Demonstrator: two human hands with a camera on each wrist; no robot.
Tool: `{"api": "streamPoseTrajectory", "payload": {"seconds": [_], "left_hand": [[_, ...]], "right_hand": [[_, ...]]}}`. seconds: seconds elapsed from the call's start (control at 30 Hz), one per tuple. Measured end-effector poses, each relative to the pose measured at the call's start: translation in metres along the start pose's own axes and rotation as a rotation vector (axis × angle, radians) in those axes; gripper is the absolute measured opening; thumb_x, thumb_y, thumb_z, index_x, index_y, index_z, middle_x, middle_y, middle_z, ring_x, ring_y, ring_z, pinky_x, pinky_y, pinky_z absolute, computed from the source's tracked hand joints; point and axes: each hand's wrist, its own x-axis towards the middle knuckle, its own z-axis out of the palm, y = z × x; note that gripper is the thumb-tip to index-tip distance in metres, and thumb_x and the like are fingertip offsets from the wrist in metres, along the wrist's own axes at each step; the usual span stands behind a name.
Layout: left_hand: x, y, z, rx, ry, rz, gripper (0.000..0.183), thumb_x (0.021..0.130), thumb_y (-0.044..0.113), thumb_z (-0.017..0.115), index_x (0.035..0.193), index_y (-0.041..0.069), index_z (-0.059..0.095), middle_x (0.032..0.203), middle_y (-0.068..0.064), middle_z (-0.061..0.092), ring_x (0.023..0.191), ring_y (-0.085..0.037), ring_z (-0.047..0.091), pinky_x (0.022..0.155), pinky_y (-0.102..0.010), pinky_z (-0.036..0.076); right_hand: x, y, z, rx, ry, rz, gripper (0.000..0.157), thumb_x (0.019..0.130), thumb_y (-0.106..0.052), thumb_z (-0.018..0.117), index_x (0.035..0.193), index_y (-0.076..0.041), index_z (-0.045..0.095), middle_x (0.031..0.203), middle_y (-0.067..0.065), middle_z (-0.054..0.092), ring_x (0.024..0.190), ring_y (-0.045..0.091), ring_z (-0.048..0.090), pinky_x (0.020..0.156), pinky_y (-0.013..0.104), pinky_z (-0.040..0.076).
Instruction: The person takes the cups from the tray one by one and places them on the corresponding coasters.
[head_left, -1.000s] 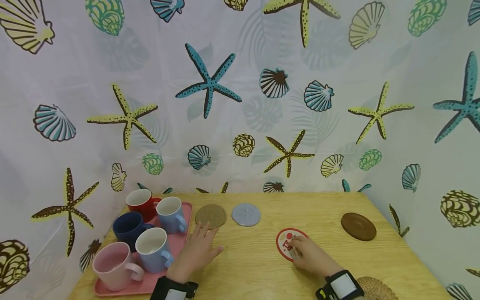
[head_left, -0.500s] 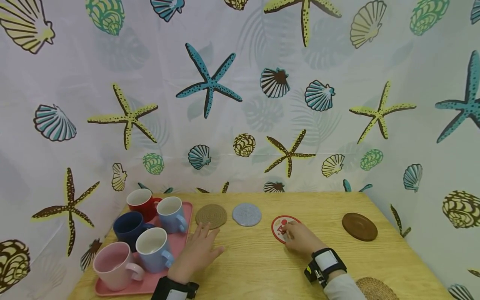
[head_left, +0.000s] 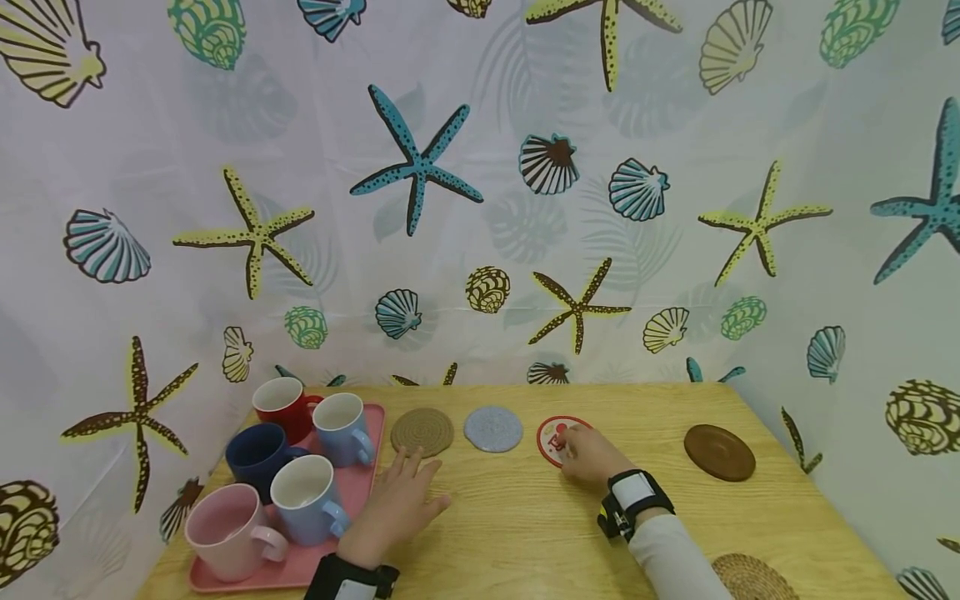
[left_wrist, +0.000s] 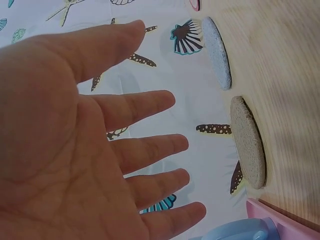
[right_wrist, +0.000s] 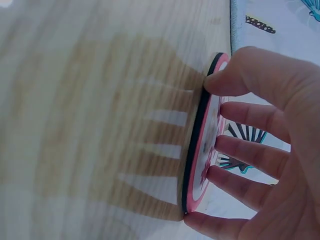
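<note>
My right hand [head_left: 596, 457] rests its fingertips on a round white coaster [head_left: 551, 442] with a red rim, right of the blue-grey coaster [head_left: 492, 429]. In the right wrist view the coaster [right_wrist: 197, 142] shows a black underside edge. The thumb touches its rim, three nearly straight fingers lie on its face and the little finger meets the near edge. My left hand [head_left: 396, 507] is spread with nothing in it, fingertips near the tan woven coaster [head_left: 422, 432]. Its palm [left_wrist: 45, 150] fills much of the left wrist view.
At left a pink tray [head_left: 360, 487] carries several mugs: red [head_left: 281, 412], navy [head_left: 258, 458], pink [head_left: 228, 533], and two light blue ones [head_left: 341, 429]. A brown round coaster [head_left: 718, 452] lies at right, and a woven mat [head_left: 753, 579] at the front right. A patterned curtain [head_left: 480, 208] stands behind the table.
My right hand has slid the red-rimmed coaster away from me and slightly left, roughly into line with the two coasters at the back. The left hand has stayed in place.
</note>
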Motion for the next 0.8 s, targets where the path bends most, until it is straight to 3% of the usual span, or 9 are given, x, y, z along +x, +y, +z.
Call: {"api": "streamPoseTrajectory", "payload": {"seconds": [0.2, 0.5, 0.67, 0.8], "left_hand": [[-0.001, 0.0, 0.0, -0.011, -0.009, -0.003, 0.057, 0.093, 0.038, 0.063, 0.138, 0.006, 0.051, 0.151, -0.028, 0.035, 0.144, -0.051, 0.022, 0.107, -0.071, 0.026], [-0.001, 0.001, 0.001, -0.033, -0.009, 0.006, 0.058, 0.092, 0.039, 0.064, 0.137, 0.005, 0.052, 0.151, -0.028, 0.035, 0.143, -0.053, 0.021, 0.106, -0.072, 0.026], [0.0, 0.001, 0.001, -0.019, -0.009, 0.003, 0.058, 0.092, 0.039, 0.064, 0.137, 0.006, 0.052, 0.151, -0.028, 0.036, 0.143, -0.052, 0.022, 0.106, -0.072, 0.027], [0.001, -0.001, 0.0, -0.013, -0.018, 0.004, 0.058, 0.092, 0.04, 0.064, 0.138, 0.006, 0.052, 0.151, -0.028, 0.036, 0.143, -0.052, 0.022, 0.106, -0.072, 0.027]], "right_hand": [[0.012, 0.007, 0.001, 0.032, -0.036, 0.055, 0.021, 0.079, -0.008, 0.067, 0.1, -0.008, 0.068, 0.094, 0.004, 0.064, 0.074, 0.015, 0.051, 0.068, 0.032, 0.045], [0.022, 0.017, 0.003, 0.041, -0.012, 0.064, 0.031, 0.075, -0.007, 0.068, 0.106, -0.006, 0.068, 0.099, 0.007, 0.066, 0.075, 0.015, 0.049, 0.068, 0.032, 0.043], [0.016, 0.021, -0.002, 0.06, -0.022, 0.056, 0.036, 0.08, -0.01, 0.066, 0.115, -0.003, 0.066, 0.115, 0.015, 0.064, 0.096, 0.026, 0.06, 0.08, 0.04, 0.049], [0.006, 0.036, -0.007, 0.032, -0.005, 0.077, 0.044, 0.081, -0.015, 0.067, 0.124, -0.004, 0.062, 0.127, 0.021, 0.058, 0.114, 0.038, 0.058, 0.093, 0.05, 0.049]]}}
